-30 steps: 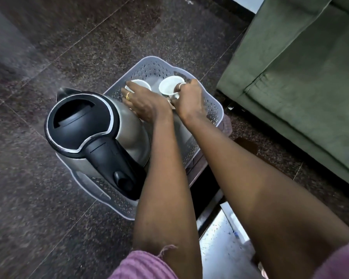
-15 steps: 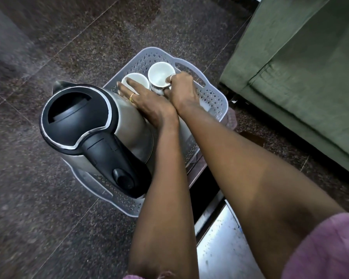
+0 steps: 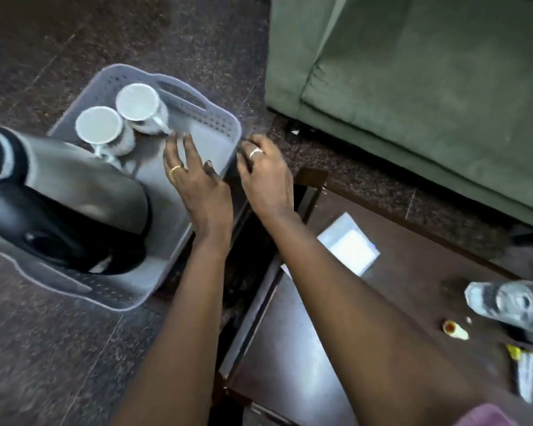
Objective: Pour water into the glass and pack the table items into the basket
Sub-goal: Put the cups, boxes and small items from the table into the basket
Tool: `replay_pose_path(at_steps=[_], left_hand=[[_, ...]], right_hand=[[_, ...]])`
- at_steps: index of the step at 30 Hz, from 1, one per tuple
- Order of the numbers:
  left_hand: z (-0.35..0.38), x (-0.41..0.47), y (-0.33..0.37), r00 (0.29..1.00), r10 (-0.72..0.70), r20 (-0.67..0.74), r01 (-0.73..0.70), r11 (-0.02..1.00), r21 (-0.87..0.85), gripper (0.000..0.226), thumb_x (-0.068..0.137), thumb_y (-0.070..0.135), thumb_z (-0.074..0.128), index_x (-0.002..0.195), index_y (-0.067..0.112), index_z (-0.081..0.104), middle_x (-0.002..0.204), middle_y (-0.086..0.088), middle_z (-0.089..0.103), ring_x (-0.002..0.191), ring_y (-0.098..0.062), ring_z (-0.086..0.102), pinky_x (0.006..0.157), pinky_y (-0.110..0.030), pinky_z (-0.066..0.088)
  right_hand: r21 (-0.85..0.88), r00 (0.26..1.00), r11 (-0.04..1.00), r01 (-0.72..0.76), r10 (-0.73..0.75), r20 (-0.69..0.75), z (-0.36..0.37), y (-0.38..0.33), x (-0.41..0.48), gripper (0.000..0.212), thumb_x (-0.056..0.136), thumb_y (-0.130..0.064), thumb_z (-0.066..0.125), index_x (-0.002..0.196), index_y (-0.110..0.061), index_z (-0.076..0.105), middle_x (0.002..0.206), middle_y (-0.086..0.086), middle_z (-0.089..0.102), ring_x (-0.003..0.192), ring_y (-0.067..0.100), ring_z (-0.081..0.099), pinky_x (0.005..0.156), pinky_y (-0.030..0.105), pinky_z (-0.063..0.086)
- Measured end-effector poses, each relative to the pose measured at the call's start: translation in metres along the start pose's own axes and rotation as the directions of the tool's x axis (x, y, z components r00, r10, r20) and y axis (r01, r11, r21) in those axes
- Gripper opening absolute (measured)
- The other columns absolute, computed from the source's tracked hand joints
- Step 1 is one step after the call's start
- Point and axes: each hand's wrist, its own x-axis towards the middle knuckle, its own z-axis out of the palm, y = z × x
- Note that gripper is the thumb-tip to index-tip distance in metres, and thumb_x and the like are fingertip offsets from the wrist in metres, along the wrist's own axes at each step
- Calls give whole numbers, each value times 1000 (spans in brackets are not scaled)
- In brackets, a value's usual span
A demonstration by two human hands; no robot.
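Your left hand (image 3: 197,179) is spread flat, fingers apart, over the bare floor of the grey basket (image 3: 225,124), near its right wall, and it holds nothing. Your right hand (image 3: 263,170) is just outside that same wall, near the far right corner of the basket, with the fingers loosely bent and empty; whether they touch the rim I cannot tell. In the basket, 2 white cups (image 3: 122,115) stand upright and touching each other at the far left corner, and the steel kettle (image 3: 59,201) with its black handle fills the near left part. On the dark table (image 3: 413,272), a white folded paper (image 3: 348,244) lies near the far edge, and the glass (image 3: 511,302), blurred, is at the right edge, with a small yellow object (image 3: 454,330) just beside it.
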Motion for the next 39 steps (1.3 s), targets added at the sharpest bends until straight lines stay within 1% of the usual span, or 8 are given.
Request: replay_pose_path(at_steps=[4,9,19,24,27,31,36,39], left_hand=[[19,-71,31,968,150,199,-141,988,-55,52,86,-1,48,137,-3,37,146,-23,32,136,-37,29,114,-32,16],[42,-164,51,828,281,485,-271,958,-92,56,86,1,53,139,-3,34,147,-22,32,137,-37,27,114,-30,13],[74,-339,111,634,253,731,-284,955,-85,61,88,8,52,144,7,28,152,-12,28,142,-26,20,117,-33,16],[83,-365,94,711,85,698,-346,906,243,76,80,30,65,144,11,28,152,-12,28,137,-34,25,114,-49,15],[84,-370,86,799,-116,590,-187,885,426,90,72,38,73,144,18,23,152,-14,24,137,-38,24,109,-61,14],[85,-373,82,820,-292,493,28,879,476,90,72,32,73,144,24,19,148,-19,29,132,-41,32,105,-62,28],[87,-386,90,824,-274,496,51,908,416,86,73,25,70,143,28,20,134,-21,43,121,-43,42,97,-59,38],[89,-403,105,807,-179,563,-49,930,364,87,72,25,71,144,28,21,133,-20,43,119,-44,42,97,-57,36]], right_hand=[[-7,985,986,-169,169,-40,-39,49,-59,28,89,-12,56,114,-2,64,126,15,59,120,29,52,100,34,41],[8,929,931,-364,364,-62,-83,111,-134,28,90,-12,55,115,-2,64,129,12,57,123,27,49,98,37,42],[10,739,760,-650,635,-223,-176,209,-278,23,90,-15,54,107,-6,67,124,9,59,116,25,52,89,34,46],[47,575,616,-786,757,-311,-221,263,-345,22,89,-14,56,105,-6,68,125,11,56,116,28,51,93,34,42],[72,496,546,-835,802,-331,-247,293,-376,20,86,-9,58,102,-1,68,122,17,56,113,33,51,95,37,42],[76,463,519,-851,812,-355,-274,322,-407,20,85,-4,58,101,5,66,119,23,56,110,40,50,93,42,42],[57,364,428,-902,824,-433,-303,345,-434,24,86,-10,59,106,2,66,125,19,54,114,36,47,91,38,43],[15,380,429,-903,816,-436,-322,367,-446,26,86,-11,58,108,2,63,127,20,51,117,38,45,92,42,43]])
